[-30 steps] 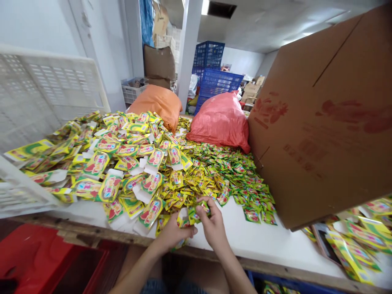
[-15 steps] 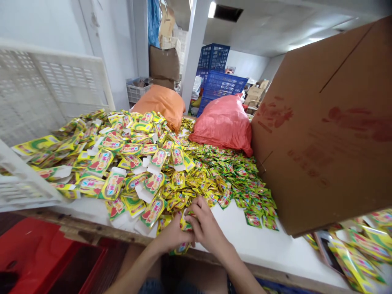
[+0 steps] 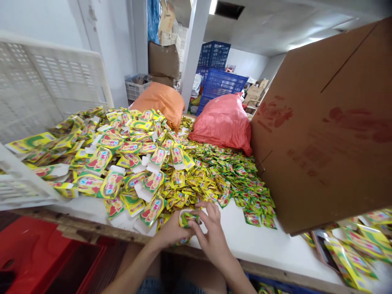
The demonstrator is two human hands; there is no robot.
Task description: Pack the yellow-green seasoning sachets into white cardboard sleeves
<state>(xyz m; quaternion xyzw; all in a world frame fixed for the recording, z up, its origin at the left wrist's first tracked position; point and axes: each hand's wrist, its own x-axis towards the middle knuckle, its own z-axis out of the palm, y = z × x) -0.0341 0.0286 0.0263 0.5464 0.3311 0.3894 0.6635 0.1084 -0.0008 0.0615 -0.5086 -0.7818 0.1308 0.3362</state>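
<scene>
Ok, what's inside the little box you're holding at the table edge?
The small box sits between the left hand and right hand, its open top showing yellow-green sachets tucked in. How many are inside can't be seen; the box walls and fingers cover the rest.

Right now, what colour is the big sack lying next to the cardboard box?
The sack beside the cardboard box is salmon red, seen in the head view.
</scene>
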